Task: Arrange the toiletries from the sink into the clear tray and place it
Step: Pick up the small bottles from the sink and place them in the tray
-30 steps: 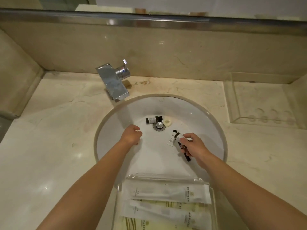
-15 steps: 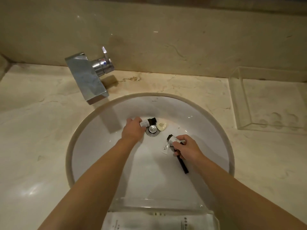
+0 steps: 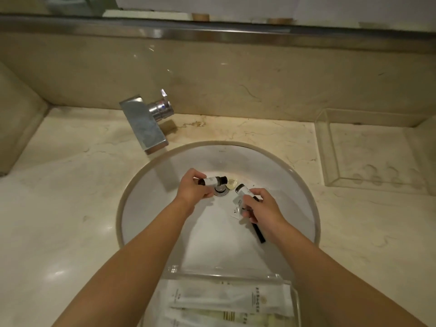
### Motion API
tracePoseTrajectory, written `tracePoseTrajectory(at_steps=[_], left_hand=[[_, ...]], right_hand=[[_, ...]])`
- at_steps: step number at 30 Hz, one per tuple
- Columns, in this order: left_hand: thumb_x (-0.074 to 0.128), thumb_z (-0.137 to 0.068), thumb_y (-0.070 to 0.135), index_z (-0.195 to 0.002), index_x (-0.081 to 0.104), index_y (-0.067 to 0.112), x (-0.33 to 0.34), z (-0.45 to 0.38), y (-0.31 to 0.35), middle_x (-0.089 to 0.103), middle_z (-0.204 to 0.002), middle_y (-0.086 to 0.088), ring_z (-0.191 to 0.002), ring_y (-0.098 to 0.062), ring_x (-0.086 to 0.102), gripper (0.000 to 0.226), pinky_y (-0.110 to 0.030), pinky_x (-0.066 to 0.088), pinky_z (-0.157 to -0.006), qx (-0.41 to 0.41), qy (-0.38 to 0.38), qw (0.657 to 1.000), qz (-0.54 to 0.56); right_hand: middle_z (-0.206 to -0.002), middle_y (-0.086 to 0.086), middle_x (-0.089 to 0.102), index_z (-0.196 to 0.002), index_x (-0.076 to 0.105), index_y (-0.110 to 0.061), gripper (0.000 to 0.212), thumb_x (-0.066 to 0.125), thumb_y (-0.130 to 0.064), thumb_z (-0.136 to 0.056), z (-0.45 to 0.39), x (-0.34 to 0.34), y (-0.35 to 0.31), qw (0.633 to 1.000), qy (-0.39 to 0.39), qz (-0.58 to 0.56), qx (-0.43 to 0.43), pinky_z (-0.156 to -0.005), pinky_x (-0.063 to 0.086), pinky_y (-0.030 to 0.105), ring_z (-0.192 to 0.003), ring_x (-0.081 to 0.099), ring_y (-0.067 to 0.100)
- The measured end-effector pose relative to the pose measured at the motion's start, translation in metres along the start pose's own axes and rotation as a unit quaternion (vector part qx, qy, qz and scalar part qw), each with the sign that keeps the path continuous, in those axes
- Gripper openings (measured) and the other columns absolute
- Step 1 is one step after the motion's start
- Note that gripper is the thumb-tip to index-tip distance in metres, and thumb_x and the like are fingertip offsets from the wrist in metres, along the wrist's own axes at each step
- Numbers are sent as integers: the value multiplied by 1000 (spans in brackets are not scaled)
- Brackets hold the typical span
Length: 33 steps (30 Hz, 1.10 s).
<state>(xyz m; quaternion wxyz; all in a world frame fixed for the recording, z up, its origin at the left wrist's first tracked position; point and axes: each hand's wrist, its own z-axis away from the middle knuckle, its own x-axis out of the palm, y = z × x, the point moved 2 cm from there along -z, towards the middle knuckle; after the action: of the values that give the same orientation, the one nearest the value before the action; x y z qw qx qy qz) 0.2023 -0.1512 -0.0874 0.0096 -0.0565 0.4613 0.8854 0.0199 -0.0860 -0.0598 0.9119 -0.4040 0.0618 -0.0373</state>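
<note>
Both hands are down in the white round sink [image 3: 290, 190]. My left hand [image 3: 192, 188] pinches a small dark bottle with a white label [image 3: 213, 180] just above the metal drain [image 3: 221, 191]. My right hand [image 3: 260, 206] grips a second small bottle [image 3: 243, 190], a white sachet [image 3: 237, 208] and a thin black stick-like item [image 3: 258, 232] together. A small pale round soap [image 3: 231, 182] lies beside the drain. The clear tray [image 3: 226, 273] sits at the sink's near edge and holds several white wrapped packets [image 3: 226, 300].
A chrome faucet [image 3: 146, 125] overhangs the sink's far left rim. A second clear tray [image 3: 328, 156] stands on the marble counter at the right against the wall. A mirror edge runs along the top.
My left hand reached to the drain and picked up the small bottle there. The right hand kept its hold on its items and shifted slightly toward the drain. The head camera dipped and rose again.
</note>
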Motion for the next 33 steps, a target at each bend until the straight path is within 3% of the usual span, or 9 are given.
tracePoseTrajectory(at_steps=[3,6,10,14,20,26,30,33], left_hand=[[55,-77,-26,-87,51,7,-6,29,12,55,-96,-19,-82,-35,65,35,-34,60,-76,-20,-39,995,84],[51,-80,-25,-90,53,5,-15,63,22,58,-99,-18,-80,-32,66,32,-29,60,-75,-22,-79,987,140],[53,-83,-20,-85,55,4,-33,105,30,58,-95,-16,-81,-29,64,25,-27,61,-72,-4,-107,982,153],[58,-84,-16,-80,55,4,-50,140,32,59,-99,-19,-83,-30,63,20,-25,61,-68,13,-127,983,133],[61,-81,-16,-82,56,6,-77,191,10,55,-101,-18,-75,-28,62,23,-23,56,-62,48,-147,986,68],[63,-79,-17,-91,65,7,-108,238,-18,56,-104,-13,-90,-28,62,27,-34,58,-83,49,-176,983,10],[68,-76,-12,-90,62,8,-124,263,-38,60,-98,-9,-83,-21,64,25,-22,56,-69,79,-194,975,-79],[73,-73,-6,-85,61,13,-131,272,-54,62,-93,-6,-81,-17,61,25,-20,52,-70,100,-184,964,-162]], right_hand=[[-82,8,59,-106,56,-18,16,60,-20,-91,20,4,-11,999,-18,-42,-13,-51,39,24,-56,57,16],[-87,11,61,-113,56,-10,22,58,-8,-91,44,7,-20,991,-37,-127,-28,-54,42,26,-58,58,16],[-91,12,64,-100,60,-6,15,57,4,-89,87,10,-29,972,-49,-223,-57,-63,53,24,-67,61,19],[-93,14,59,-96,60,-5,16,55,9,-89,123,9,-25,969,-41,-231,-78,-63,55,20,-68,60,21],[-102,16,57,-96,63,-4,21,56,13,-86,174,14,-2,978,-32,-168,-115,-63,51,24,-70,59,23],[-95,10,59,-101,63,-8,27,66,7,-80,219,24,35,991,-19,-12,-131,-65,50,26,-67,57,19],[-91,11,61,-98,61,-11,27,72,2,-77,242,30,68,987,-18,86,-133,-62,53,27,-61,58,17],[-91,13,63,-94,58,-11,26,74,0,-76,253,30,89,983,-16,131,-130,-65,55,33,-61,61,18]])
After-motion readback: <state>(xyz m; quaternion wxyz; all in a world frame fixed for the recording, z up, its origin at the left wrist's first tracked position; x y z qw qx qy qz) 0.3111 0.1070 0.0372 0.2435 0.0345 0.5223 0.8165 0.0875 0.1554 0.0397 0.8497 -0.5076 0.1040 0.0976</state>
